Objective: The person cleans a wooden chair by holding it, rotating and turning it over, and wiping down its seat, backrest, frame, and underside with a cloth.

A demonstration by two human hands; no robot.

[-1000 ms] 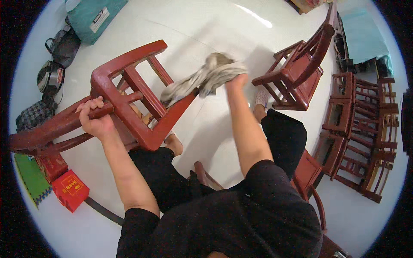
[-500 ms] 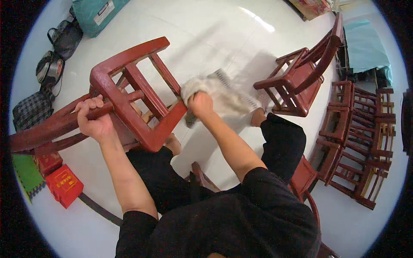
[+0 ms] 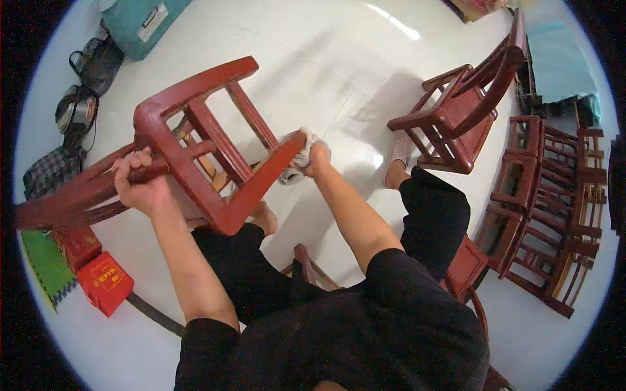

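A red-brown wooden chair (image 3: 154,125) is held tilted off the floor on the left, its legs and crossbars turned toward the upper right. My left hand (image 3: 139,182) is closed around one of its wooden bars. At the end of a chair leg, my right hand (image 3: 317,160) presses a light grey-white cloth (image 3: 306,144) against the wood. The cloth is bunched around the leg tip, with part of it hanging below. The right fingers are partly hidden behind the cloth and leg.
Another red-brown chair (image 3: 460,120) stands at the right, near my foot. Stacked chairs (image 3: 538,215) line the right wall. A red box (image 3: 105,283), a green mat (image 3: 43,267) and several bags (image 3: 98,62) lie along the left. A teal bag (image 3: 140,26) is at the upper left.
The cloth was spread out and blurred to the right of the leg; now it is gathered round the leg tip. My right hand has shifted slightly right. My left hand keeps its hold.
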